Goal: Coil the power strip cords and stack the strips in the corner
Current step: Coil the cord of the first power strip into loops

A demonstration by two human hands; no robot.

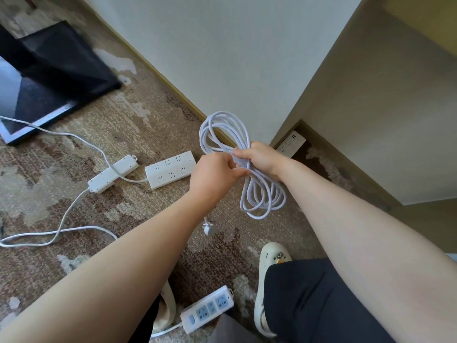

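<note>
White coiled cord [243, 164] forms a figure-eight, gripped mid-bundle by the right hand [262, 158]; the left hand [214, 175] pinches it at nine o'clock.

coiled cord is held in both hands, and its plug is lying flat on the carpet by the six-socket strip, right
Not quite. The head view shows the cord gripped by the left hand and right hand, but its plug hangs in the air below the left hand, not lying by the six-socket strip.

arms: bare to above the elbow, no sleeves showing | legs: dark navy fabric trousers [311, 300] | foot: cream perforated rubber clog [268, 280], small duck charm on top
</note>
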